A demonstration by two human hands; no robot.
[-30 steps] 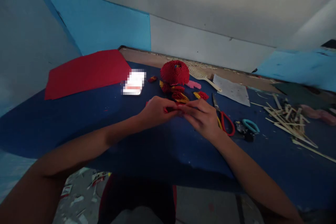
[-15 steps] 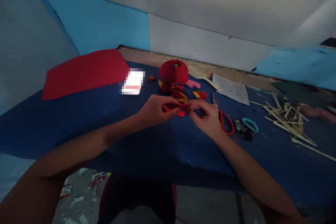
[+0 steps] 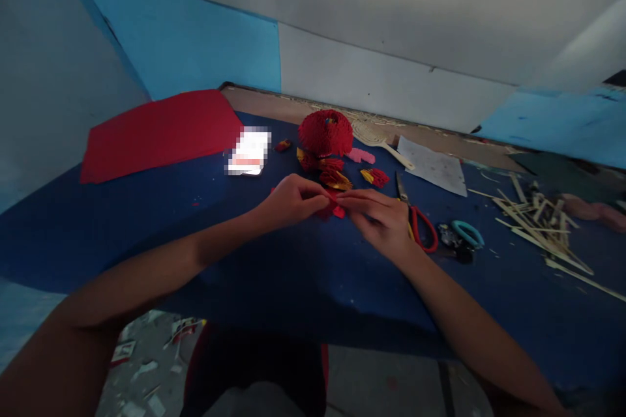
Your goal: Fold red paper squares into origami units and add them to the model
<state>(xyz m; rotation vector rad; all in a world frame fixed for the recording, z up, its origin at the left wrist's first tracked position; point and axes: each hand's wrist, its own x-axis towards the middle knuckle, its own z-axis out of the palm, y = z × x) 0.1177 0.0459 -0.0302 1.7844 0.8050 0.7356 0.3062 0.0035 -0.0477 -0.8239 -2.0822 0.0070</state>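
Bare hands at close work: midway along a blue table (image 3: 274,273), a person's left hand (image 3: 296,202) pinches a small red paper piece (image 3: 332,196) between thumb and fingers, while the fingertips of the right hand (image 3: 384,218) meet it from the other side. In the dim light, whether the right thumb also closes on the piece cannot be told. The step appears to be folding or creasing; the next move seems to call for a firm left pinch and a light, exact press from the right.

More red scraps (image 3: 339,212) lie just below the fingertips. Toward the table's far edge, red-and-yellow folded clusters (image 3: 335,177) crowd close beyond the hands, in front of a red domed form (image 3: 325,133), leaving little room for a forward reach. Red-handled scissors (image 3: 424,229) lie just beside the right wrist, tight against any swing outward. A phone (image 3: 249,153) and a large red sheet (image 3: 161,137) occupy the far left corner. The easiest room is back toward the near edge, where plain blue surface runs between the forearms.
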